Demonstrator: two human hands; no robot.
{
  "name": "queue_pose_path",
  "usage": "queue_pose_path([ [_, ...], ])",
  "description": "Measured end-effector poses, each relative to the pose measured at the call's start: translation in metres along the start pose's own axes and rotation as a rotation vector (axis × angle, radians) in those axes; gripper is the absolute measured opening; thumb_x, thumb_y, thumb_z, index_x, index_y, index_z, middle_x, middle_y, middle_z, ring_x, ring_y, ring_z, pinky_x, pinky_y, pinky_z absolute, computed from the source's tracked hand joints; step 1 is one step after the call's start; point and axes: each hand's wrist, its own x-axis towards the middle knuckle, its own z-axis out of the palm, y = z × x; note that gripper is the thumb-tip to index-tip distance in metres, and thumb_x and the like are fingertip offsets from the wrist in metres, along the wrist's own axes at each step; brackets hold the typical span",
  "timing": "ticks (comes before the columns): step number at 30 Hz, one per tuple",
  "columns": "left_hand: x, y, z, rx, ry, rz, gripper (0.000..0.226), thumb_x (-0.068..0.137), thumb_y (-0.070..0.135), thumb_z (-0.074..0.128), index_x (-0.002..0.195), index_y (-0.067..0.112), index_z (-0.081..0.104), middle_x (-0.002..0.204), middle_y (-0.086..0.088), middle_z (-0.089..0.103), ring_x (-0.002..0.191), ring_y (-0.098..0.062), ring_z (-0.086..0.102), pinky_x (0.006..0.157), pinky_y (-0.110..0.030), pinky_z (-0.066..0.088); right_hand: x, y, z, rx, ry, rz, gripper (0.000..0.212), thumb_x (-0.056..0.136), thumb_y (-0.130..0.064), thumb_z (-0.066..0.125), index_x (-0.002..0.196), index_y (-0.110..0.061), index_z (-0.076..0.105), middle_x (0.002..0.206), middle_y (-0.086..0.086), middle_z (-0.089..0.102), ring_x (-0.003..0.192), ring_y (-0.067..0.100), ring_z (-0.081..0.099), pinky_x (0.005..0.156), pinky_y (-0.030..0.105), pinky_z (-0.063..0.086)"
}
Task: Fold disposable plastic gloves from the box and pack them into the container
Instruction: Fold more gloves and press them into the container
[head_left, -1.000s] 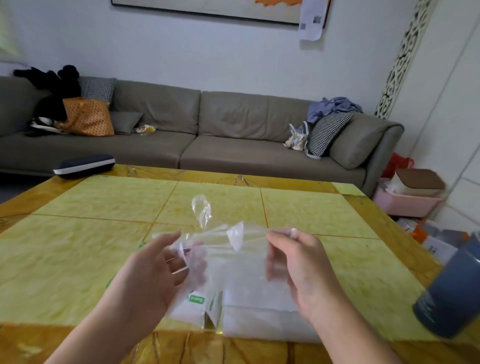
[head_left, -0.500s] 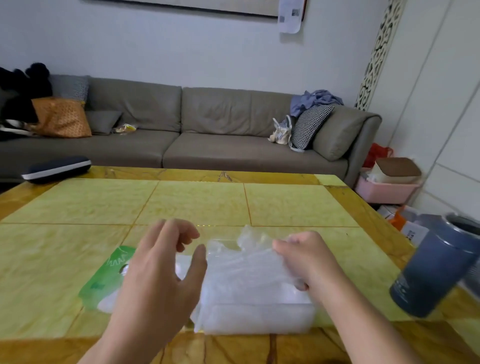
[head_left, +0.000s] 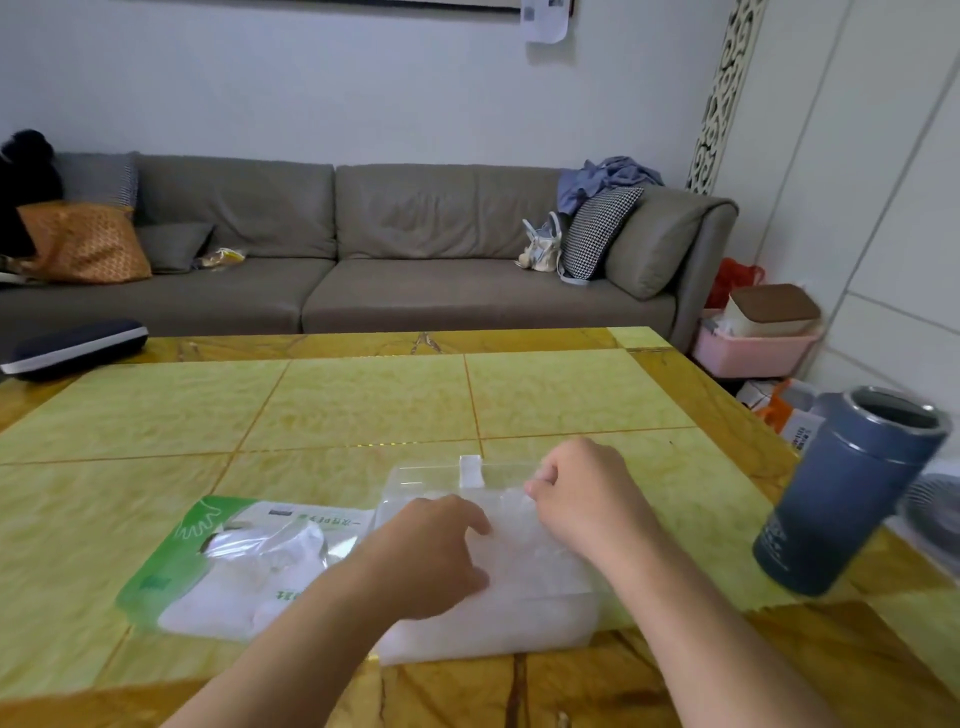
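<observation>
A clear plastic container (head_left: 493, 636) stands near the table's front edge, filled with crumpled transparent gloves. My left hand (head_left: 431, 553) presses down on the glove (head_left: 524, 553) lying on top of that pile, fingers bent downward. At the container's far right corner my right hand (head_left: 589, 496) is curled and pinches the same glove's edge. The green-and-white glove pack (head_left: 234, 564) lies flat to the left of the container, with plastic pulled partly out of its opening. My forearms hide the container's near left corner.
A blue-grey cylindrical tumbler (head_left: 847, 493) stands at the table's right edge. A dark case (head_left: 72, 348) lies at the far left corner. Beyond the yellow tiled table (head_left: 363, 400) is a grey sofa (head_left: 415, 249); a pink basket (head_left: 753, 348) sits on the floor at right.
The glove was held stretched in the air between both hands; it now lies down in the container. Both hands dropped onto it, the left one coming over the pile.
</observation>
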Motion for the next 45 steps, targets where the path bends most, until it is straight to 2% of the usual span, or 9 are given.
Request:
queue_pose_path([
  [10, 0.009, 0.005, -0.022, 0.282, -0.238, -0.032, 0.088, 0.070, 0.061, 0.084, 0.147, 0.049, 0.043, 0.123, 0.017, 0.062, 0.104, -0.010, 0.059, 0.091, -0.028, 0.051, -0.005, -0.003, -0.005, -0.286, 0.023, -0.059, 0.036, 0.096, -0.033, 0.073, 0.074, -0.017, 0.048, 0.084, 0.005, 0.063, 0.076, 0.030, 0.067, 0.061, 0.034, 0.051],
  [15, 0.012, 0.009, -0.009, 0.289, -0.205, -0.015, 0.066, 0.077, 0.042, 0.082, 0.136, 0.044, 0.052, 0.093, 0.013, 0.064, 0.081, -0.012, 0.066, 0.074, -0.029, 0.054, -0.015, -0.009, -0.012, -0.295, 0.029, -0.052, 0.034, 0.093, -0.033, 0.077, 0.074, -0.016, 0.052, 0.077, 0.002, 0.063, 0.071, 0.028, 0.067, 0.058, 0.033, 0.051],
  [19, 0.011, 0.012, -0.009, 0.306, -0.221, -0.020, 0.057, 0.079, 0.043, 0.080, 0.130, 0.039, 0.054, 0.093, 0.013, 0.059, 0.084, -0.016, 0.061, 0.075, -0.030, 0.050, -0.031, -0.035, -0.027, -0.190, 0.066, -0.185, 0.017, 0.093, -0.021, 0.063, 0.080, -0.019, 0.052, 0.085, 0.001, 0.060, 0.078, 0.027, 0.064, 0.066, 0.040, 0.056],
  [23, 0.007, 0.018, -0.008, 0.375, -0.233, 0.037, 0.022, 0.090, 0.036, 0.069, 0.104, 0.028, 0.054, 0.078, 0.011, 0.052, 0.083, -0.020, 0.053, 0.075, -0.032, 0.047, -0.043, -0.050, -0.015, -0.114, -0.208, -0.217, 0.012, 0.081, -0.004, 0.048, 0.081, -0.013, 0.055, 0.086, 0.004, 0.057, 0.076, 0.026, 0.060, 0.058, 0.035, 0.050],
  [26, 0.007, 0.015, -0.010, 0.338, -0.238, 0.058, 0.014, 0.092, 0.034, 0.064, 0.102, 0.030, 0.055, 0.091, 0.008, 0.062, 0.087, -0.020, 0.056, 0.081, -0.035, 0.051, -0.038, -0.038, 0.005, -0.227, -0.348, -0.207, 0.023, 0.089, -0.011, 0.053, 0.069, -0.015, 0.043, 0.079, 0.004, 0.049, 0.071, 0.027, 0.052, 0.049, 0.029, 0.032],
  [32, 0.007, 0.003, -0.012, 0.358, -0.187, -0.018, 0.055, 0.092, 0.020, 0.067, 0.144, 0.034, 0.052, 0.131, 0.002, 0.061, 0.111, -0.021, 0.064, 0.080, -0.029, 0.050, -0.021, -0.026, 0.023, -0.389, -0.438, -0.121, 0.023, 0.088, -0.028, 0.069, 0.076, -0.019, 0.051, 0.079, -0.001, 0.048, 0.070, 0.023, 0.053, 0.066, 0.031, 0.043],
  [37, 0.005, 0.011, -0.011, 0.418, -0.225, -0.059, 0.064, 0.092, 0.009, 0.061, 0.150, 0.032, 0.044, 0.137, 0.000, 0.056, 0.119, -0.025, 0.061, 0.082, -0.030, 0.048, -0.004, -0.030, 0.026, -0.488, -0.632, -0.031, 0.024, 0.086, -0.021, 0.072, 0.075, -0.022, 0.050, 0.080, 0.001, 0.051, 0.062, 0.018, 0.045, 0.067, 0.033, 0.044],
  [40, 0.006, 0.015, -0.015, 0.461, -0.307, -0.046, 0.064, 0.096, 0.008, 0.055, 0.153, 0.027, 0.037, 0.138, -0.003, 0.056, 0.121, -0.026, 0.058, 0.082, -0.030, 0.044, 0.004, -0.030, 0.030, -0.522, -0.730, -0.008, 0.018, 0.085, -0.021, 0.072, 0.099, -0.017, 0.060, 0.084, 0.003, 0.057, 0.065, 0.021, 0.053, 0.071, 0.036, 0.047],
  [45, 0.004, 0.016, -0.017, 0.449, -0.301, -0.044, 0.058, 0.096, 0.016, 0.061, 0.151, 0.023, 0.041, 0.134, -0.003, 0.059, 0.117, -0.026, 0.061, 0.083, -0.029, 0.046, 0.011, -0.032, 0.041, -0.566, -0.849, -0.011, 0.029, 0.086, -0.023, 0.066, 0.114, -0.014, 0.065, 0.096, 0.004, 0.064, 0.089, 0.030, 0.065, 0.087, 0.039, 0.053],
])
